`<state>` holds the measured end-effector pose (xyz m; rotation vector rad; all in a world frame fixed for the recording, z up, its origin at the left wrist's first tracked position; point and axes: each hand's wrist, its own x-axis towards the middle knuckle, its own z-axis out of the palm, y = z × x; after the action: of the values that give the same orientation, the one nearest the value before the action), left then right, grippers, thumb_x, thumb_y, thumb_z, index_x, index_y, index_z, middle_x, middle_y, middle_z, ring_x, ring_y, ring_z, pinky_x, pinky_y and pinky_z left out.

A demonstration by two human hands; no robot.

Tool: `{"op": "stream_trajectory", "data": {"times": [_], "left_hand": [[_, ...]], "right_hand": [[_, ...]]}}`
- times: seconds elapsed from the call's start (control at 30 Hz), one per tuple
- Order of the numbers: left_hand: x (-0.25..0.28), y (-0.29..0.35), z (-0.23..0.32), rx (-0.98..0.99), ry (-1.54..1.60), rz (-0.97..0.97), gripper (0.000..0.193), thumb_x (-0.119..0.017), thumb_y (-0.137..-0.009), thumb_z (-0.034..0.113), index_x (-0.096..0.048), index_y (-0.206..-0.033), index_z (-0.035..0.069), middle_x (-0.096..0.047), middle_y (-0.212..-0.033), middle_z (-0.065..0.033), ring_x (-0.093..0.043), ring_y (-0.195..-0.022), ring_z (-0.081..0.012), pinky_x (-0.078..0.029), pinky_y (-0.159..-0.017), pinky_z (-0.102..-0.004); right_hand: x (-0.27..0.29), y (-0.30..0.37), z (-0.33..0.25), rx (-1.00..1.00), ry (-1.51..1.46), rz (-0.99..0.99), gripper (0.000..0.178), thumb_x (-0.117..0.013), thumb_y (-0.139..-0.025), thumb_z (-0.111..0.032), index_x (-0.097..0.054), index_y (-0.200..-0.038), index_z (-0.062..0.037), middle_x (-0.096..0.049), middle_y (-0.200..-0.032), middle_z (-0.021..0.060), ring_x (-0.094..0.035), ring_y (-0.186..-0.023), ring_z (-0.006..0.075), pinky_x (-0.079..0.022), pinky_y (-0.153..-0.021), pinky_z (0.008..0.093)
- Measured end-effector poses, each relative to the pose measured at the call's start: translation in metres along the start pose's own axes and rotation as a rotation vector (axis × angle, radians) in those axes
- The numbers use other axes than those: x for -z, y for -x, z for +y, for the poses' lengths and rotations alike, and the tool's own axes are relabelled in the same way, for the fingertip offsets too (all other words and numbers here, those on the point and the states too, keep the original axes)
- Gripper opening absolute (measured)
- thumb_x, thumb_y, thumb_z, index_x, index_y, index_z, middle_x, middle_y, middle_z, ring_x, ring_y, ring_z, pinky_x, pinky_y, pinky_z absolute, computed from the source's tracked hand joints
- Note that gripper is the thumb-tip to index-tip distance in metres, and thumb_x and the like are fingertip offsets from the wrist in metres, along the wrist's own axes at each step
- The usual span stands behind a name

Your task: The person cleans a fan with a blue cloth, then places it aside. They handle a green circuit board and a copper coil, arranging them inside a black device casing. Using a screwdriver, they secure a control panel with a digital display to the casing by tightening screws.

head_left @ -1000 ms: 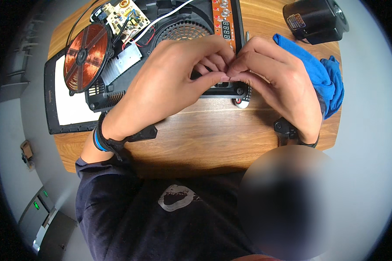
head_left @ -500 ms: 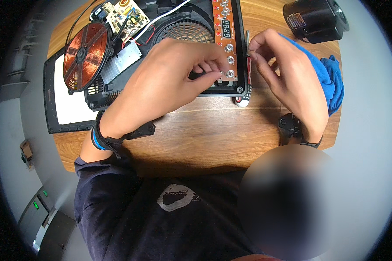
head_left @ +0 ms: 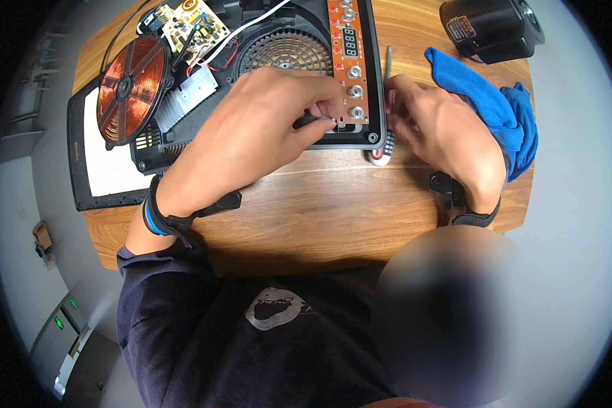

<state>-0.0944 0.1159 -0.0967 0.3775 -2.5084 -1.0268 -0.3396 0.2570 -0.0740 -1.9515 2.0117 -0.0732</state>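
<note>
the left hand is hovering over the black casing, just left of the near end of an orange circuit board that is running along the casing's right side. its thumb and forefinger are almost meeting; a tiny pale spot is showing there, but i cannot tell whether they are holding anything. the right hand is hanging curled beside the casing's right edge, hiding the middle of a slim tool; whether it is gripping that, i cannot tell. fine fingertip work at the board's near end seems to be under way, and the next move is probably calling for a light, precise pinch. a label is showing on the black housing at far right, its print looking too small to read.
</note>
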Motion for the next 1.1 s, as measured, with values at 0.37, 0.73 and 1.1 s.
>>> {"op": "stream_trajectory", "data": {"times": [0.37, 0.73, 1.1], "left_hand": [[0.004, -0.001, 0.004, 0.047, 0.015, -0.033, 0.015, -0.084, -0.096, 0.003, -0.079, -0.109, 0.0, -0.079, -0.093, -0.0136, -0.079, -0.085, -0.0252, -0.063, -0.075, -0.0359], [0.011, -0.004, 0.009, 0.093, 0.014, 0.008, 0.016, -0.08, -0.099, 0.003, -0.077, -0.115, 0.0, -0.079, -0.097, -0.0099, -0.079, -0.09, -0.0203, -0.063, -0.079, -0.0331], [0.015, -0.007, 0.012, 0.101, 0.034, 0.122, 0.014, -0.08, -0.101, 0.001, -0.072, -0.112, 0.002, -0.079, -0.097, -0.0053, -0.08, -0.093, -0.0144, -0.062, -0.08, -0.0294]], "right_hand": [[-0.016, -0.004, 0.009, 0.046, 0.046, 0.025, 0.02, -0.078, -0.101, -0.021, -0.072, -0.104, -0.0013, -0.077, -0.091, 0.0243, -0.076, -0.093, 0.0474, -0.061, -0.083, 0.0558], [0.009, -0.006, 0.016, -0.03, -0.16, 0.018, 0.026, -0.084, -0.09, -0.006, -0.066, -0.108, -0.0042, -0.073, -0.094, 0.0228, -0.073, -0.095, 0.0474, -0.059, -0.084, 0.0544], [0.038, 0.008, 0.011, 0.131, -0.325, 0.396, 0.035, -0.083, -0.098, -0.009, -0.056, -0.122, -0.0061, -0.07, -0.101, 0.0205, -0.071, -0.093, 0.0461, -0.056, -0.079, 0.0511]]}}
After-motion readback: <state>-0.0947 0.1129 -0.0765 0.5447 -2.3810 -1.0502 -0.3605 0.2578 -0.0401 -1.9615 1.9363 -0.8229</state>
